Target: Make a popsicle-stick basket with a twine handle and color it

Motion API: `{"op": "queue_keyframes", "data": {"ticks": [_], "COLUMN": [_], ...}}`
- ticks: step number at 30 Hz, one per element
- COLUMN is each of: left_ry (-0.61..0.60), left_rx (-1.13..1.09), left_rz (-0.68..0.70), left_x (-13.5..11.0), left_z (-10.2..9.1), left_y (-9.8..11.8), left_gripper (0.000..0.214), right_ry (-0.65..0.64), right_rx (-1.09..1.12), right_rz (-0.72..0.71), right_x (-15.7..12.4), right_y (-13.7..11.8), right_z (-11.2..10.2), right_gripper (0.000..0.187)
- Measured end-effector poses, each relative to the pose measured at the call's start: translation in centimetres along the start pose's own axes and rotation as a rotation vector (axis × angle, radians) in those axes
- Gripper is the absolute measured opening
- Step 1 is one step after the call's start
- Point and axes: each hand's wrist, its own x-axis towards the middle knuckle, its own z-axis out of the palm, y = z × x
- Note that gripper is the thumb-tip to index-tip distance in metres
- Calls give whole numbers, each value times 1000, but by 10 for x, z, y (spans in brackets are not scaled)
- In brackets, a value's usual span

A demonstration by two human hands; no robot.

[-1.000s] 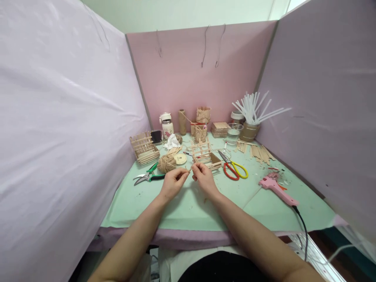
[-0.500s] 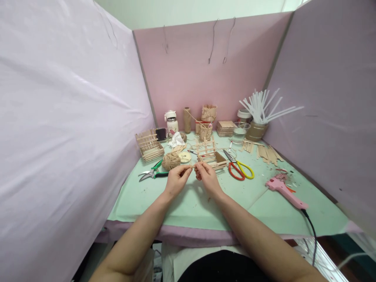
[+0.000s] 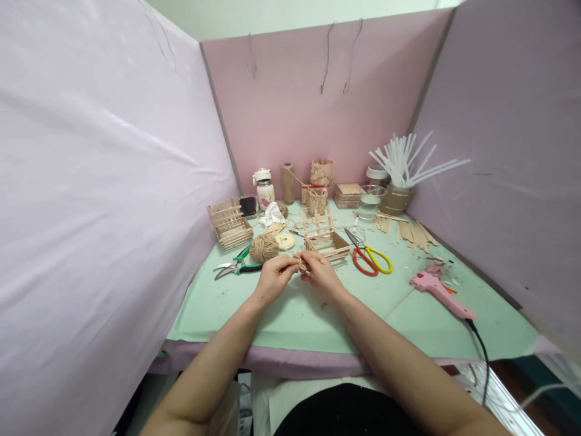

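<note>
We are inspecting a work surface: a table (image 3: pixel 290 327) covered in pale green cloth, with a mauve cloth edge hanging at the front. A pink back panel (image 3: pixel 281 115) is closing off the far side, with bent wires (image 3: pixel 327 57) hanging from its top. A pale, creased sheet (image 3: pixel 113 181) is walling the left; a greyer panel (image 3: pixel 503 121) is walling the right.

We are finding the left hand (image 3: pixel 272 280) and the right hand (image 3: pixel 321 277) meeting near the middle, fingertips drawn narrow, both pinching a tan strand of twine (image 3: pixel 302 263). The strand is lying between the fingers, just before a slatted wooden basket (image 3: pixel 338 254); the fingers are hiding much of it.

To the left we are noting a ball of twine (image 3: pixel 264 247), pruning shears (image 3: pixel 235 267) and a second slatted basket (image 3: pixel 233 235). To the right, scissors (image 3: pixel 361 246) with one red and one yellow handle are resting beside the nearer basket, and a pink glue gun (image 3: pixel 442 295) is lying among scraps. Farther back, a clear cup (image 3: pixel 371 207) is standing beside a brown pot (image 3: pixel 396 201) holding white sticks (image 3: pixel 399 160).
</note>
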Motion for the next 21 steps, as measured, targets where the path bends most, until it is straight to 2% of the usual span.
{"op": "queue_keyframes", "data": {"ticks": [3,9,14,17,21], "left_ry": [-17,-86,-68,23,295], "left_rx": [24,-6,-37,-95,-283], "left_rz": [4,2,1,-26,-119], "left_x": [0,0,0,1,3], "left_z": [-1,-1,-1,-4,-14], "left_y": [1,1,4,4,-1], "left_gripper": [17,17,19,18,22], "right_ry": [0,31,9,42,84], "right_rx": [-39,43,54,32,-139], "right_rz": [-35,-28,-7,-81,-207], "right_x": [-1,0,0,-2,-12], "right_y": [-1,-2,-3,-2,-7], "right_z": [-1,-2,0,2,5], "right_gripper": [36,35,38,38,30]}}
